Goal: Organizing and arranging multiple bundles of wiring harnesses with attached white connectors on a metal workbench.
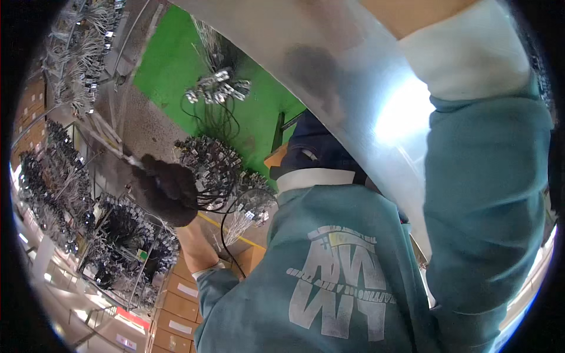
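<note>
My left hand [165, 191] wears a dark glove and is closed, its fingers bunched beside the end of a pale metal rod [120, 152]. Several thin black cables [215, 201] come out of the glove's right side, so the hand appears to grip a cable bundle. They lead toward a cluster of silver connectors and wires [253, 206]. One longer black cable loops down past my left sleeve. My right arm [485, 206] reaches up along the right side. Past its white cuff, bare skin [418, 15] meets the top edge, and the hand lies outside the picture.
A shiny metal tabletop [353, 76] slants across the upper right. Wire bundles with connectors [218, 88] are over the green floor [168, 59]. More bundles hang on racks [53, 182] at left. Cardboard boxes [176, 306] are stacked at lower left.
</note>
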`<move>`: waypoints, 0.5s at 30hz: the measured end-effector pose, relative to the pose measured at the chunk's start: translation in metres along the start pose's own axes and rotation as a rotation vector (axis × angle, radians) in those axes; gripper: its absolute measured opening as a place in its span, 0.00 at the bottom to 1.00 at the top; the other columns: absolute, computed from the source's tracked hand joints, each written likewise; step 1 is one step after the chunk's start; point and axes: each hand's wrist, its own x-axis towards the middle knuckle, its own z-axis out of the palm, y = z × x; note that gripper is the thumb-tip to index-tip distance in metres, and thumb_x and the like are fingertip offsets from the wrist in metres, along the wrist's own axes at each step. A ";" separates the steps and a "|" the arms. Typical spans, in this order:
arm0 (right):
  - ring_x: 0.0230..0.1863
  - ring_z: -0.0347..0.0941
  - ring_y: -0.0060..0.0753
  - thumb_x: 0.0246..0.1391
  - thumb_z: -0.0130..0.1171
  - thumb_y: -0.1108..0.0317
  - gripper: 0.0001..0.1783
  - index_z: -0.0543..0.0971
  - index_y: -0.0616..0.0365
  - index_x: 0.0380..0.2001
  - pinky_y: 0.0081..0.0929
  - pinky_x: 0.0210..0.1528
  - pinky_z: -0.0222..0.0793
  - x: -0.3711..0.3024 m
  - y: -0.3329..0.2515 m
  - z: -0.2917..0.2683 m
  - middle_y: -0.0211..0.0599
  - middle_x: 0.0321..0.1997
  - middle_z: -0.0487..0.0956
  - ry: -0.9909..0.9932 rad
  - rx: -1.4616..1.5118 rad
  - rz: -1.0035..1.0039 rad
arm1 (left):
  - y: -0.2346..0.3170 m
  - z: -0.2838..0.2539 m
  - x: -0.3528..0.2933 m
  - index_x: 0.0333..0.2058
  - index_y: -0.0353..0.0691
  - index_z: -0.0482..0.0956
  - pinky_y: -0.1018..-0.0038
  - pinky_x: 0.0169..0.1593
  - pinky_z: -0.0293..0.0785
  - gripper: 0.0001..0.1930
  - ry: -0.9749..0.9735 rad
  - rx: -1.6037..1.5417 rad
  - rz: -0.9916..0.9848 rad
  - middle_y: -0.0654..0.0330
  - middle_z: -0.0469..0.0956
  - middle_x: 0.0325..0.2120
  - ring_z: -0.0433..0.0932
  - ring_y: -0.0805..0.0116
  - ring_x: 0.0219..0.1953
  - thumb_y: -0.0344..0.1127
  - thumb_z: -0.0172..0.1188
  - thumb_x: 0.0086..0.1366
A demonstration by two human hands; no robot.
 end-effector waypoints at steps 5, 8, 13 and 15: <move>0.53 0.84 0.59 0.68 0.50 0.39 0.33 0.89 0.59 0.41 0.53 0.62 0.75 -0.048 -0.006 -0.020 0.56 0.49 0.88 -0.002 0.031 -0.049 | 0.044 0.025 0.024 0.47 0.37 0.79 0.75 0.13 0.54 0.19 -0.336 -0.012 0.056 0.70 0.59 0.11 0.54 0.76 0.10 0.45 0.43 0.87; 0.58 0.81 0.57 0.65 0.55 0.40 0.30 0.88 0.58 0.45 0.52 0.67 0.70 -0.084 -0.030 -0.025 0.54 0.53 0.86 0.068 0.145 -0.119 | 0.086 0.063 0.012 0.51 0.32 0.78 0.76 0.11 0.56 0.19 -0.533 -0.051 0.007 0.69 0.61 0.10 0.53 0.77 0.08 0.42 0.42 0.86; 0.73 0.71 0.47 0.62 0.60 0.35 0.38 0.81 0.49 0.65 0.60 0.74 0.62 -0.153 -0.039 -0.046 0.42 0.69 0.80 -0.011 0.009 -0.151 | 0.102 0.159 0.006 0.51 0.32 0.73 0.79 0.14 0.62 0.13 -0.729 -0.101 -0.064 0.67 0.67 0.12 0.58 0.76 0.07 0.35 0.43 0.84; 0.76 0.67 0.51 0.56 0.71 0.38 0.43 0.78 0.50 0.69 0.54 0.77 0.61 -0.196 -0.070 -0.057 0.49 0.71 0.78 -0.077 0.100 -0.204 | 0.161 0.156 -0.003 0.52 0.32 0.70 0.80 0.16 0.65 0.11 -0.780 -0.086 -0.068 0.65 0.71 0.14 0.61 0.75 0.07 0.32 0.44 0.83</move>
